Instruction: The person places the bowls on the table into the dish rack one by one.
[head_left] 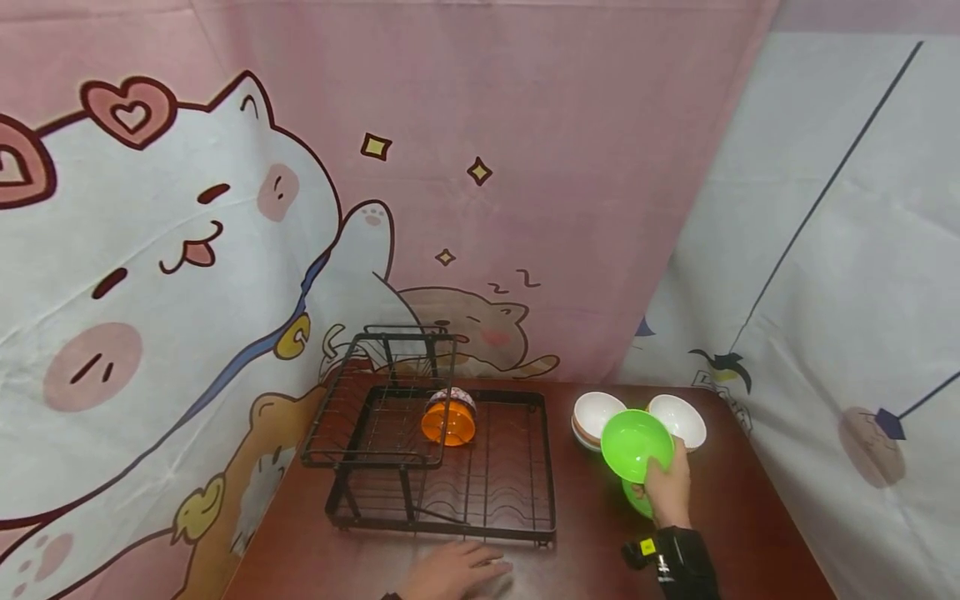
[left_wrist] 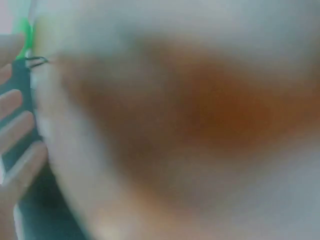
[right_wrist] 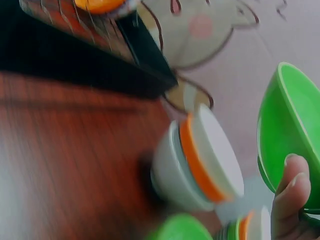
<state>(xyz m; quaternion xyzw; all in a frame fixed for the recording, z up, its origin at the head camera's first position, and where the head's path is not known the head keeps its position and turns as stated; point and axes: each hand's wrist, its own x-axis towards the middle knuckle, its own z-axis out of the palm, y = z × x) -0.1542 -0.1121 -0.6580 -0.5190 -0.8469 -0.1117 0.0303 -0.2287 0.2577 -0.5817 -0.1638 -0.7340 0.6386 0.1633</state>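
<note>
My right hand (head_left: 667, 487) grips a light green bowl (head_left: 633, 442) by its near rim, the thumb over the inside. The bowl is tilted with its hollow side towards me, and in the right wrist view it stands above the table. Below it, partly hidden, is a second green bowl (head_left: 637, 500). My left hand (head_left: 459, 571) lies low near the front of the dish rack (head_left: 480, 527), fingers extended and holding nothing. In the left wrist view its fingers (left_wrist: 22, 167) are spread; a large orange-brown blur fills the rest.
On the two-tier black rack's lower level, an orange bowl (head_left: 448, 427) leans with a patterned bowl (head_left: 463, 397) behind it. At the back right of the brown table (head_left: 592, 542) are a stack topped by a white bowl (head_left: 598, 410) and another white bowl (head_left: 681, 419).
</note>
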